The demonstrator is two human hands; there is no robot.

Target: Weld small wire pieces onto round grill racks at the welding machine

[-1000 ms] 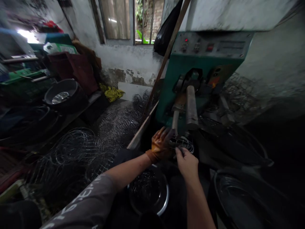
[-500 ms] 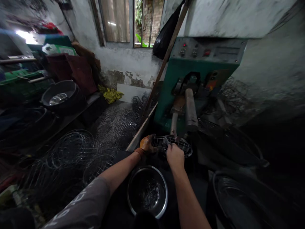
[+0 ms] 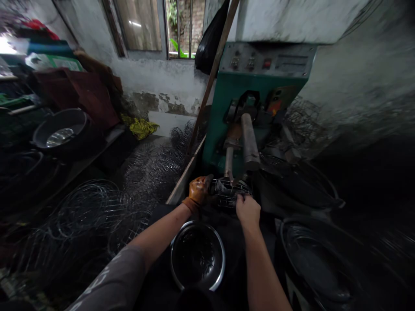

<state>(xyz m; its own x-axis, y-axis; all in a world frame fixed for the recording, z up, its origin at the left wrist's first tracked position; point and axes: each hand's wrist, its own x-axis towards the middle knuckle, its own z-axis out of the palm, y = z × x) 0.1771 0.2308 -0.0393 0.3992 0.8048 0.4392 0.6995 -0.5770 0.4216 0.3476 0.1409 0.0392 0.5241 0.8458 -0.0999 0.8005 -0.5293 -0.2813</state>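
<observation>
From the head camera, both hands meet at a small wire basket point(image 3: 231, 192) held just under the two metal arms point(image 3: 248, 140) that jut from a green machine point(image 3: 233, 108). The left hand point(image 3: 198, 190), in an orange-brown glove, grips the basket's left rim with fingers curled around the wire. The bare right hand point(image 3: 248, 209) holds the right rim, fingers bent over the edge and pressed together, their tips hidden behind the wire. Directly below the forearms sits a steel bowl point(image 3: 177, 259), with a few wire pieces lying inside it. To the left, loose wire frames point(image 3: 97, 207) are heaped on the floor, and a dark basin point(image 3: 60, 129) rests on a low shelf farther back. A black tub point(image 3: 292, 250) stands at the right, near the bare forearm.
</observation>
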